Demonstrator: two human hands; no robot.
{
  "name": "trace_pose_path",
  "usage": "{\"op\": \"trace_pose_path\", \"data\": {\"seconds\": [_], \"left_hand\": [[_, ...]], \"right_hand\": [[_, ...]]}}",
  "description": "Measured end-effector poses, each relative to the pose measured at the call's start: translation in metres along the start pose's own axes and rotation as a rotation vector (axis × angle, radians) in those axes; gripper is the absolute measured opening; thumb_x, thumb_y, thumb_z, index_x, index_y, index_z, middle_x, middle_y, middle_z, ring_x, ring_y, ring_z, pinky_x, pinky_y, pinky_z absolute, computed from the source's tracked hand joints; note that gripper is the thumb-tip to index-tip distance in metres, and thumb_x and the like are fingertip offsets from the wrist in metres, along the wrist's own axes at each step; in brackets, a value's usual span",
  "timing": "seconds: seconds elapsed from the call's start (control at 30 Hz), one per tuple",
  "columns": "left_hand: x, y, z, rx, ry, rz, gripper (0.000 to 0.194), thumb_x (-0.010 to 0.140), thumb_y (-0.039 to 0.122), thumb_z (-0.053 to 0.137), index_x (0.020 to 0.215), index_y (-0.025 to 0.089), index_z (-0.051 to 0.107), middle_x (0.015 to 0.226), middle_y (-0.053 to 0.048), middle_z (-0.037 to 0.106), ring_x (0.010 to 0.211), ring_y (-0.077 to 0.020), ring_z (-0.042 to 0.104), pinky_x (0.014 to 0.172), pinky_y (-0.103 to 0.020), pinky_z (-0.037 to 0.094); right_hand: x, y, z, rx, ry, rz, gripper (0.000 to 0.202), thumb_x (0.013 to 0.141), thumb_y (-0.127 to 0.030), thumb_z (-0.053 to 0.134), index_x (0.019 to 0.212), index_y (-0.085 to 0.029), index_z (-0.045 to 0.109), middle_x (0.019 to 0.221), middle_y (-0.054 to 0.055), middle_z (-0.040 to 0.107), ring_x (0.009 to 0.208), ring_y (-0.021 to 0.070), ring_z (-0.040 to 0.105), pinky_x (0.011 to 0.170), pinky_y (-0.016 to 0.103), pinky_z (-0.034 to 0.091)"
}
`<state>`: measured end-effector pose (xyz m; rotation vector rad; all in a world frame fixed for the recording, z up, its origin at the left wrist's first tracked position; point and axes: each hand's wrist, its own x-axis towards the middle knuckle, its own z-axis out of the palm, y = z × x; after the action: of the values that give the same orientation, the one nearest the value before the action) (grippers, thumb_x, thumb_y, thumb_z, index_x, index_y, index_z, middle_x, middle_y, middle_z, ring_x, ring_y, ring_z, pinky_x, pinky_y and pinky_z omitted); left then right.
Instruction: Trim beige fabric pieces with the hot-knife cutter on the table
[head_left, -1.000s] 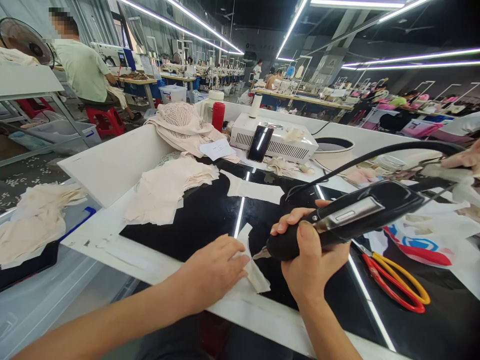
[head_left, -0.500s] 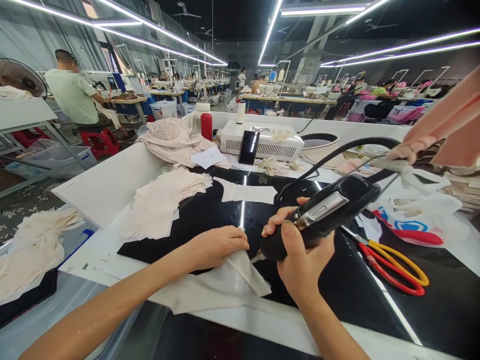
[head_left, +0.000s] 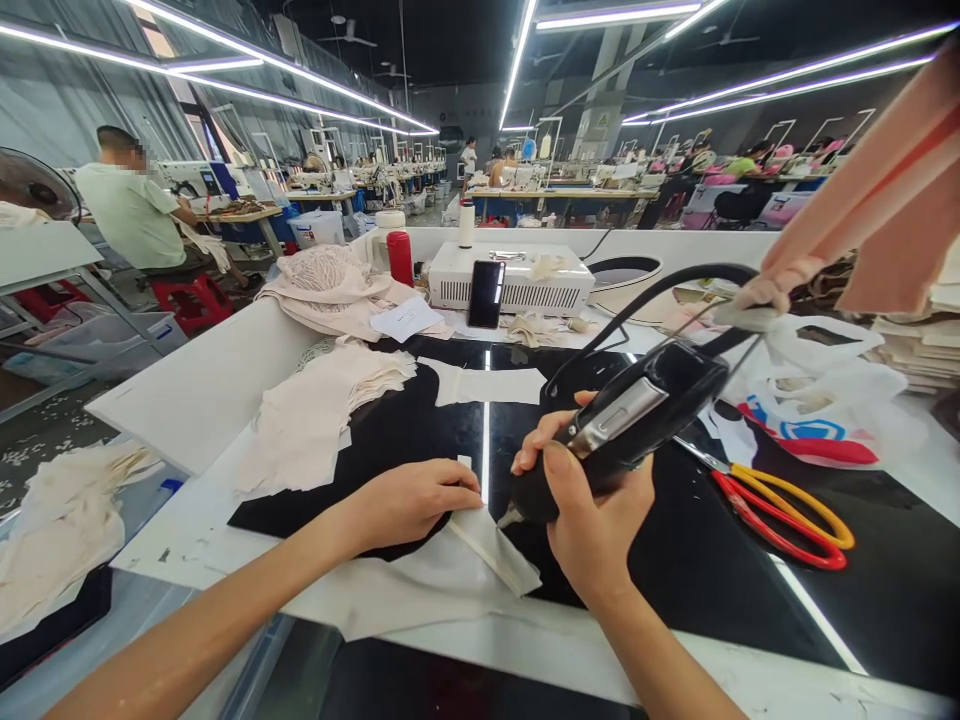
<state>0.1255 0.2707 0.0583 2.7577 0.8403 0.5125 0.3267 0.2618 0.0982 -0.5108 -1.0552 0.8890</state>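
Note:
My right hand [head_left: 600, 500] is wrapped round a black handheld tool [head_left: 637, 415] with a silver lever; its pointed tip is just right of a pale fabric piece [head_left: 420, 590] at the front edge of the black table surface. My left hand [head_left: 420, 500] pinches the upper end of that fabric, fingers pressed together. A folded strip of the fabric slants down to the right from my fingers. Beyond my hands lies a small pale cut piece [head_left: 491, 385]. Left of it is a stack of pale fabric pieces [head_left: 307, 420].
Red-and-yellow scissors [head_left: 787, 515] lie at the right, near a plastic bag [head_left: 817, 400]. A phone [head_left: 486, 293] leans on a white machine [head_left: 544, 285]. A black cable arches from the tool. A person [head_left: 139, 205] sits at the far left.
The camera view has shifted slightly. The tool in my right hand has tipped a little, its pointed tip now showing more clearly beside the fabric. My left hand keeps its pinch.

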Motion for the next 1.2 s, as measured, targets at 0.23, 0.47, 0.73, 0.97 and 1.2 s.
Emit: {"op": "trace_pose_path", "data": {"seconds": [0.23, 0.47, 0.73, 0.97, 1.2], "left_hand": [[-0.008, -0.001, -0.002, 0.063, -0.056, 0.028, 0.044, 0.095, -0.002, 0.046, 0.128, 0.019, 0.066, 0.131, -0.009, 0.067, 0.115, -0.0209, 0.068, 0.097, -0.031, 0.058], [-0.008, 0.016, -0.013, 0.239, -0.194, -0.014, 0.052, 0.088, -0.006, 0.049, 0.133, 0.019, 0.056, 0.138, -0.008, 0.062, 0.115, -0.02, 0.068, 0.09, -0.026, 0.058], [-0.011, 0.029, -0.014, 0.373, -0.269, -0.025, 0.065, 0.082, -0.006, 0.053, 0.138, 0.026, 0.048, 0.141, -0.008, 0.055, 0.113, -0.0219, 0.065, 0.084, -0.026, 0.056], [-0.015, 0.028, -0.009, 0.355, -0.215, -0.008, 0.065, 0.083, -0.005, 0.055, 0.141, 0.025, 0.048, 0.143, -0.009, 0.053, 0.113, -0.0225, 0.066, 0.085, -0.027, 0.056], [-0.016, 0.029, -0.008, 0.333, -0.171, 0.003, 0.059, 0.089, -0.003, 0.054, 0.141, 0.024, 0.05, 0.141, -0.01, 0.055, 0.109, -0.0218, 0.067, 0.085, -0.028, 0.056]], "right_hand": [[-0.001, 0.001, 0.0, -0.002, 0.002, -0.006, 0.032, 0.086, -0.015, 0.077, 0.11, -0.027, 0.059, 0.083, -0.005, 0.07, 0.061, 0.0128, 0.064, 0.058, 0.028, 0.057], [-0.002, 0.0, 0.001, -0.012, 0.008, -0.001, 0.03, 0.086, -0.015, 0.078, 0.106, -0.027, 0.06, 0.082, -0.005, 0.07, 0.06, 0.0128, 0.063, 0.057, 0.028, 0.057], [-0.002, -0.002, 0.003, -0.022, 0.027, 0.01, 0.034, 0.085, -0.015, 0.078, 0.111, -0.027, 0.059, 0.082, -0.005, 0.07, 0.059, 0.0131, 0.064, 0.057, 0.028, 0.057], [0.002, 0.001, 0.005, -0.039, 0.034, 0.024, 0.039, 0.086, -0.02, 0.079, 0.118, -0.028, 0.058, 0.082, -0.005, 0.068, 0.058, 0.013, 0.063, 0.056, 0.028, 0.056], [0.006, 0.006, 0.009, -0.028, 0.019, -0.002, 0.038, 0.088, -0.021, 0.077, 0.12, -0.028, 0.058, 0.083, -0.005, 0.067, 0.061, 0.013, 0.063, 0.059, 0.029, 0.055]]}}
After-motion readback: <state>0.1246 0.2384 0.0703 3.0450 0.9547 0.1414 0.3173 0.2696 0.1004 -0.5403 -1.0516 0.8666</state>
